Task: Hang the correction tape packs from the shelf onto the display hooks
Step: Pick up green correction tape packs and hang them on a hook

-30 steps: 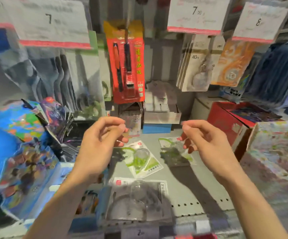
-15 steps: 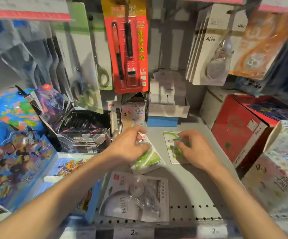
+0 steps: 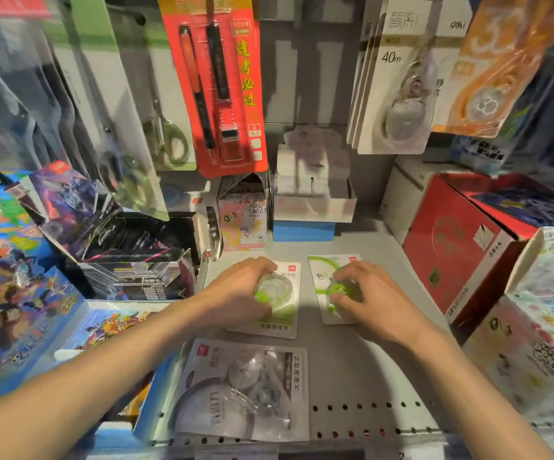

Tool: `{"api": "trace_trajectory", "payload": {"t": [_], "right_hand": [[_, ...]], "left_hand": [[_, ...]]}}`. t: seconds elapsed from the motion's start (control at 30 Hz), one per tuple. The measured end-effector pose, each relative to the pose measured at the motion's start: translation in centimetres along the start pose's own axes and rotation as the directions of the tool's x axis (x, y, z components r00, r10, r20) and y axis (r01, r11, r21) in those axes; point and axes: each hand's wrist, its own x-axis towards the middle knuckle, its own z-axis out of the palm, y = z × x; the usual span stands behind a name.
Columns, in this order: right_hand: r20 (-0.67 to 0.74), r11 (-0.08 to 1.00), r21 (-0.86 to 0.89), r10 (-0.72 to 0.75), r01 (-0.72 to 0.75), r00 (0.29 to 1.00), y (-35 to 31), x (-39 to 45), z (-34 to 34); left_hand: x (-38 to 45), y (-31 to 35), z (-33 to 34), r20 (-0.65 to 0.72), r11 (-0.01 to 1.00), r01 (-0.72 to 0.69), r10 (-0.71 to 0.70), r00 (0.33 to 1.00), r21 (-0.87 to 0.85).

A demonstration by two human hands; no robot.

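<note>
Two green-and-white correction tape packs lie flat on the grey shelf (image 3: 352, 363). My left hand (image 3: 236, 293) is curled over the blister of the left green pack (image 3: 282, 313). My right hand (image 3: 365, 297) is curled over the blister of the right green pack (image 3: 322, 277). Both packs still rest on the shelf. A larger grey correction tape pack (image 3: 245, 390) lies nearer the front edge, untouched. White 40m tape packs (image 3: 392, 78) hang on a hook at the upper right.
A red pen pack (image 3: 216, 81) and scissors packs (image 3: 166, 134) hang above the shelf. Card boxes (image 3: 136, 260) stand to the left, a red box (image 3: 461, 247) to the right, and a blue-and-white box (image 3: 305, 210) at the back.
Both hands came down from mid-air onto the two green packs and closed around their blisters. The camera moved closer to the shelf.
</note>
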Motion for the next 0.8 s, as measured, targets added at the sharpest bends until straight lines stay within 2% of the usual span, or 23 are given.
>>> {"api": "trace_trajectory", "payload": {"t": [0.17,0.37,0.5,0.67,0.73,0.8], "right_hand": [[-0.016,1.0,0.012,0.019,-0.019,1.0,-0.4,0.0,0.1],[-0.039,1.0,0.019,-0.012,0.013,0.999,-1.9,0.6,0.5],[-0.024,0.999,0.034,0.008,-0.008,1.0,-3.6,1.4,1.3],[-0.05,0.978,0.167,0.138,-0.128,0.989,-5.6,3.0,2.2],[0.009,0.924,0.321,0.217,-0.209,0.976,-6.0,3.7,2.4],[0.056,0.809,0.522,0.283,-0.27,0.957,-6.1,4.2,2.8]], "left_hand": [[0.6,-0.2,0.7,-0.06,0.988,0.074,-0.067,0.996,0.133],[1.1,-0.6,0.9,-0.024,0.991,0.067,-0.064,0.998,0.117],[0.6,-1.3,0.4,-0.003,0.999,0.024,-0.024,1.0,0.048],[0.2,-1.7,0.0,-0.046,1.0,-0.027,0.027,0.999,-0.013],[0.1,-1.8,0.1,-0.053,0.998,-0.054,0.052,0.997,-0.025],[0.1,-1.9,0.0,-0.073,0.996,-0.078,0.075,0.995,-0.044]]}}
